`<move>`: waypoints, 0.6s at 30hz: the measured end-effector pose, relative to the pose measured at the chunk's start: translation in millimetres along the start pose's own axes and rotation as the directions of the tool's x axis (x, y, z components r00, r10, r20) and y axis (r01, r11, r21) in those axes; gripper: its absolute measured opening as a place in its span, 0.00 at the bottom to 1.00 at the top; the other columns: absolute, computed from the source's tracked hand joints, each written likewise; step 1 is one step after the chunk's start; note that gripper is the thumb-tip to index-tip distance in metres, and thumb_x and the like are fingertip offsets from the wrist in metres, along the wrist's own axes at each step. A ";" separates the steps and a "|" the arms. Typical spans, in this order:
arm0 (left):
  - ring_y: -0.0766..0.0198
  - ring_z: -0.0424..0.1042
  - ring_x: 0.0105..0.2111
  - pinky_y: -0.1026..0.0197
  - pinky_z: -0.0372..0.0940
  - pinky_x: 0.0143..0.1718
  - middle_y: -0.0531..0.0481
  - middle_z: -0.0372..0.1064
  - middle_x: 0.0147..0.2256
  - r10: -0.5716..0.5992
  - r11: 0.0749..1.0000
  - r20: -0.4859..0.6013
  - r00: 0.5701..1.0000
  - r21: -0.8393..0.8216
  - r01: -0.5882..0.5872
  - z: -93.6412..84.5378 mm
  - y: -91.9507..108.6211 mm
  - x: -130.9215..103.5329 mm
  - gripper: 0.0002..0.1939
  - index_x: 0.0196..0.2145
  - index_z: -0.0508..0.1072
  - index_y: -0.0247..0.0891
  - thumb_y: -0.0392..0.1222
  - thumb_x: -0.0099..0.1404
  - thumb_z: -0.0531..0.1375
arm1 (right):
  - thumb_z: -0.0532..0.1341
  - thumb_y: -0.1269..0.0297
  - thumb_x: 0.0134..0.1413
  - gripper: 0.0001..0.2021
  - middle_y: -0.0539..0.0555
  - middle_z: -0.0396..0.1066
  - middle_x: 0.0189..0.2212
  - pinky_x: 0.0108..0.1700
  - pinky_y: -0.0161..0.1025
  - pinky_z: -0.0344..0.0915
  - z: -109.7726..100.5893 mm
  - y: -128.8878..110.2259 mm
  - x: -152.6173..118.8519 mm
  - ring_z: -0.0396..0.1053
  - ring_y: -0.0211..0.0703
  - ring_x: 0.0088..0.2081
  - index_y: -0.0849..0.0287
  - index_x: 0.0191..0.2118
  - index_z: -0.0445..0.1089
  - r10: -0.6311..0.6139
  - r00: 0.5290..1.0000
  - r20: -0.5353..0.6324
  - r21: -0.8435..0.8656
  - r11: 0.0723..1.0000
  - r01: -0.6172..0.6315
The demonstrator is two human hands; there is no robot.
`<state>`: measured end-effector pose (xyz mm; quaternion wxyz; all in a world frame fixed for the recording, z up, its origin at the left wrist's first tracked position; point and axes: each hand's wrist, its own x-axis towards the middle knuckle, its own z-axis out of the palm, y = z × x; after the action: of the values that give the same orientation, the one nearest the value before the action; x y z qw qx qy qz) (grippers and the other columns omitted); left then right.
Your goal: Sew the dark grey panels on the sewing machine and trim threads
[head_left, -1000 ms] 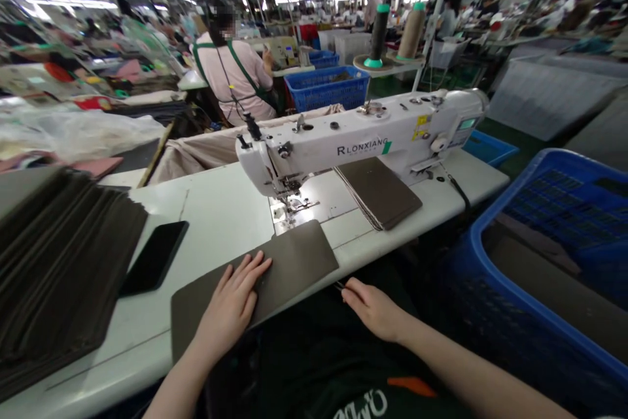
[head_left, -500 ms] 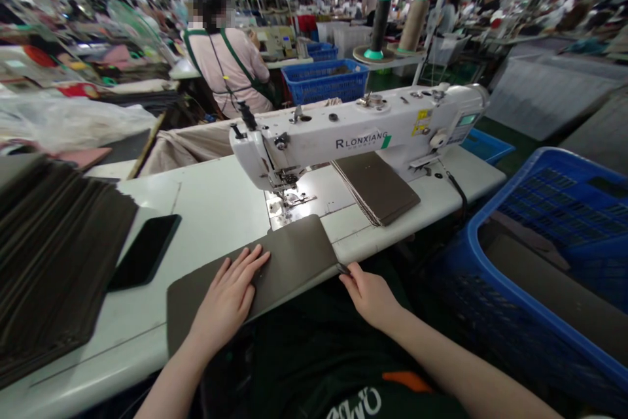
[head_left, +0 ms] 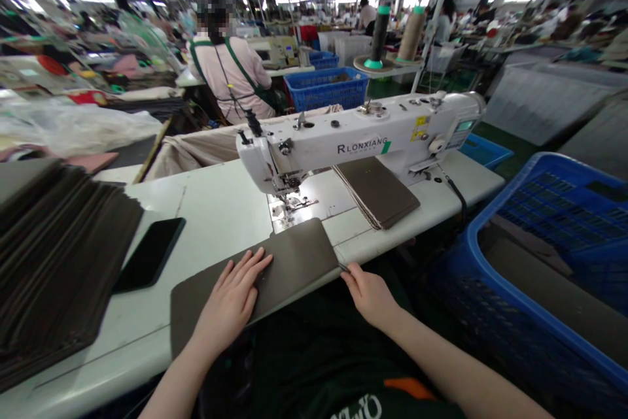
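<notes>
A grey-brown fabric panel (head_left: 294,249) lies along the front edge of the white sewing table (head_left: 210,193). My left hand (head_left: 235,295) rests flat on it, fingers spread. At the panel's right corner, my right hand (head_left: 367,291) pinches a small dark object, too small to make out clearly. Just behind the panel is the needle area of a white sewing machine (head_left: 314,144). A stack of folded dark pieces (head_left: 377,190) sits under the machine's arm.
At the left are a tall pile of dark panels (head_left: 63,268) and a black phone (head_left: 150,255). A blue basket (head_left: 478,236) holding panels stands at the right. Thread cones (head_left: 380,36) rise behind the machine. Beyond it sits a person in pink (head_left: 235,72).
The whole view has shifted slightly. The small dark object at my right fingertips shows thinner than before. My left hand stays flat on the panel.
</notes>
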<state>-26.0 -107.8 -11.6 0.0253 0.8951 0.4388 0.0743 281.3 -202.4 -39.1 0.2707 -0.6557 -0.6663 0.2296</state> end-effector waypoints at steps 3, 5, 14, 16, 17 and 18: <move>0.57 0.44 0.68 0.42 0.44 0.66 0.53 0.45 0.68 0.000 1.000 -0.005 1.000 -0.006 0.000 0.5 0.0 -0.1 0.29 0.66 0.50 0.48 0.35 0.69 0.45 | 0.43 0.56 0.70 0.14 0.50 0.67 0.25 0.30 0.34 0.57 -3.5 3.6 -1.2 0.68 0.40 0.27 0.57 0.38 0.60 0.066 0.994 -0.082 0.153 0.987 -0.053; 0.57 0.44 0.68 0.41 0.44 0.66 0.53 0.45 0.68 0.001 1.000 -0.010 1.000 -0.012 -0.001 0.9 -1.0 -0.3 0.29 0.66 0.50 0.48 0.35 0.69 0.45 | 0.42 0.56 0.71 0.15 0.50 0.67 0.27 0.31 0.34 0.59 -9.1 3.6 -1.3 0.67 0.39 0.27 0.57 0.40 0.60 0.098 0.984 -0.146 0.213 0.975 -0.065; 0.50 0.48 0.66 0.40 0.46 0.65 0.48 0.45 0.68 0.154 0.988 0.005 0.988 -0.024 -0.154 -15.3 8.6 -12.8 0.35 0.66 0.51 0.49 0.56 0.66 0.57 | 0.59 0.62 0.61 0.17 0.54 0.61 0.60 0.43 0.38 0.67 -14.6 -17.6 22.1 0.71 0.43 0.45 0.52 0.55 0.64 -0.312 0.950 0.004 -0.133 0.941 0.310; 0.47 0.50 0.66 0.38 0.49 0.64 0.48 0.45 0.68 0.185 0.982 0.041 0.982 0.033 -0.186 -18.3 4.6 -21.0 0.37 0.67 0.49 0.50 0.56 0.65 0.58 | 0.56 0.68 0.62 0.18 0.51 0.61 0.61 0.48 0.38 0.66 -14.0 -17.2 28.9 0.70 0.44 0.50 0.51 0.56 0.64 -0.351 0.935 0.046 -0.126 0.927 0.354; 0.48 0.52 0.65 0.39 0.51 0.64 0.49 0.47 0.67 0.185 0.981 0.055 0.981 0.048 -0.187 -20.6 -0.9 -26.1 0.35 0.67 0.50 0.51 0.54 0.66 0.57 | 0.55 0.70 0.61 0.17 0.51 0.63 0.60 0.50 0.38 0.65 -15.6 -16.7 31.6 0.69 0.43 0.52 0.51 0.55 0.65 -0.366 0.929 0.059 -0.103 0.923 0.370; 0.50 0.55 0.64 0.41 0.54 0.63 0.50 0.51 0.66 0.178 0.982 0.063 0.982 0.049 -0.181 -24.2 -8.6 -32.0 0.32 0.66 0.51 0.52 0.51 0.67 0.56 | 0.55 0.71 0.61 0.17 0.51 0.65 0.57 0.51 0.38 0.64 -18.9 -16.7 33.6 0.68 0.43 0.52 0.52 0.54 0.66 -0.374 0.925 0.063 -0.074 0.923 0.378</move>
<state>-55.8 -128.2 7.7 0.0070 0.9332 0.3574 0.0379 281.5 -170.3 -11.9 0.2656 -0.5210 -0.7951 0.1606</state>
